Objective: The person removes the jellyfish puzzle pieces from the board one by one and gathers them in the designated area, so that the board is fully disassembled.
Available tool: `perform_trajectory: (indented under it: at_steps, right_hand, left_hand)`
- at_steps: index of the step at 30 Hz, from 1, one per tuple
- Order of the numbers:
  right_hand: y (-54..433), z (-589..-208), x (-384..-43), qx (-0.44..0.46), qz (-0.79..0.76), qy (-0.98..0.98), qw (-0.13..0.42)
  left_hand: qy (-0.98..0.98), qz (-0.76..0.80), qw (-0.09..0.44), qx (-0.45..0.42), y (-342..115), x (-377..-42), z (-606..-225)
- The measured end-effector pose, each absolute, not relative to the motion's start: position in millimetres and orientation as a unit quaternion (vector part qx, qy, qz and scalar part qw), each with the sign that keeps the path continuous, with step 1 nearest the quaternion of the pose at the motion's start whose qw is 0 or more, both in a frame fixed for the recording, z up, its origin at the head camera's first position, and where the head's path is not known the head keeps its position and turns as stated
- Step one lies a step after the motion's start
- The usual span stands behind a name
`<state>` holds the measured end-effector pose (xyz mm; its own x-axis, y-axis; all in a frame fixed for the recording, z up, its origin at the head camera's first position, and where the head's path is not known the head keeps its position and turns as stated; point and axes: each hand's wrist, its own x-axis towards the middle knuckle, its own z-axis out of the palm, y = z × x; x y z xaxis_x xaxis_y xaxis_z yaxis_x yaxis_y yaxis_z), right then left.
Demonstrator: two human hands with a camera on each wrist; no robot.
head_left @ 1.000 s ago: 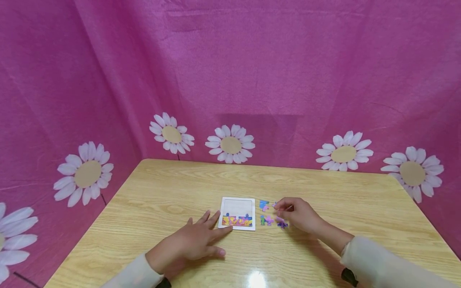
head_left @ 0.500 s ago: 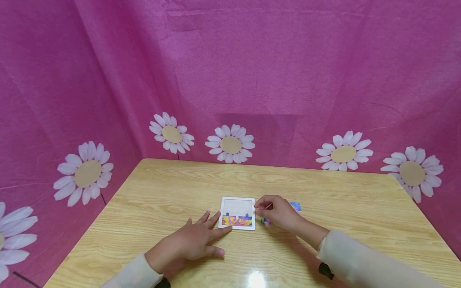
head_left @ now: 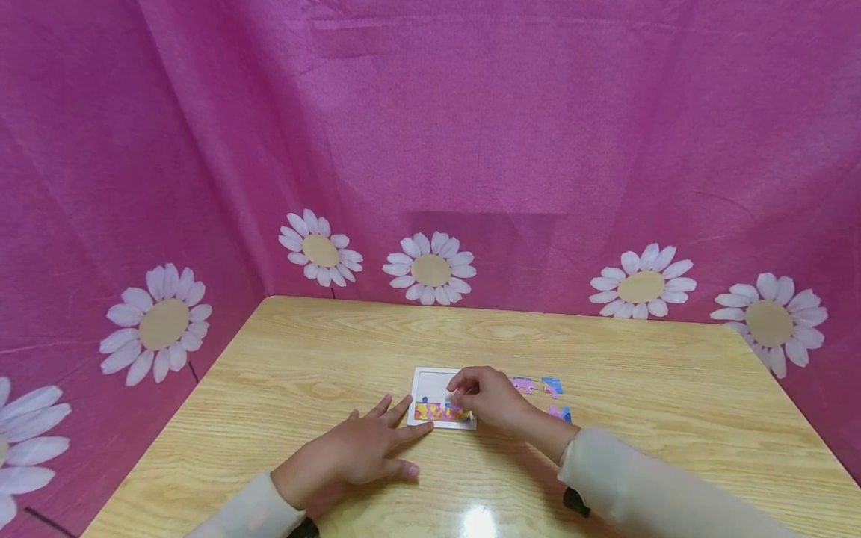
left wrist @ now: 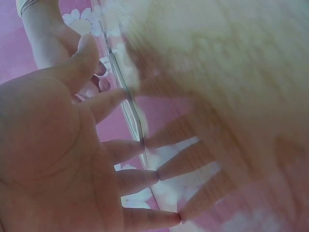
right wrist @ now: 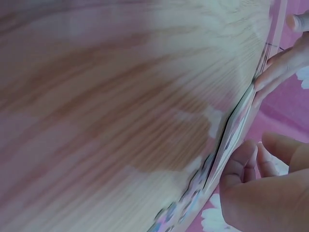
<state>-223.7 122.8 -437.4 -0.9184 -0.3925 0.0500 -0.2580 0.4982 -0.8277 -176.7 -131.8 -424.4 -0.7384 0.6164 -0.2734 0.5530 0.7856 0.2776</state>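
Observation:
A white square puzzle tray (head_left: 419, 377) lies on the table, its near row filled with yellow, pink and blue pieces (head_left: 430, 412). My left hand (head_left: 363, 447) has its fingers spread, with fingertips touching the tray's left side and near-left corner. Over the right half of the tray, my right hand (head_left: 491, 400) has thumb and fingers curled together in a pinch on a small puzzle piece, mostly hidden by the fingers. In the right wrist view, the pinching fingers (right wrist: 236, 164) are just above the tray (right wrist: 234, 126).
Loose puzzle pieces lie right of the tray: a pink one (head_left: 523, 385), a blue-and-pink one (head_left: 551, 386) and another (head_left: 560, 412) partly behind the right forearm. The wooden table (head_left: 323, 351) meets a pink curtain (head_left: 511, 149) with daisies along its back and left edges.
My right hand has moved left from the loose pieces to above the tray, uncovering pieces at the right. The left hand and the tray have stayed in place.

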Motion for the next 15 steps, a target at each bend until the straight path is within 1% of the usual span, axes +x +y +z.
perform_trajectory:
  at_steps: [9,15]
  right_hand:
    - [100.0,-443.5,-225.7,-0.215,-0.468,0.854,0.081]
    - [92.4,-447.2,-227.3,-0.216,-0.454,0.862,0.067]
  left_hand:
    - [0.926,0.095,0.18,0.318,-131.8,-174.7,-422.0]
    - [0.926,0.094,0.176,0.32,-131.2,-174.3,-420.2]
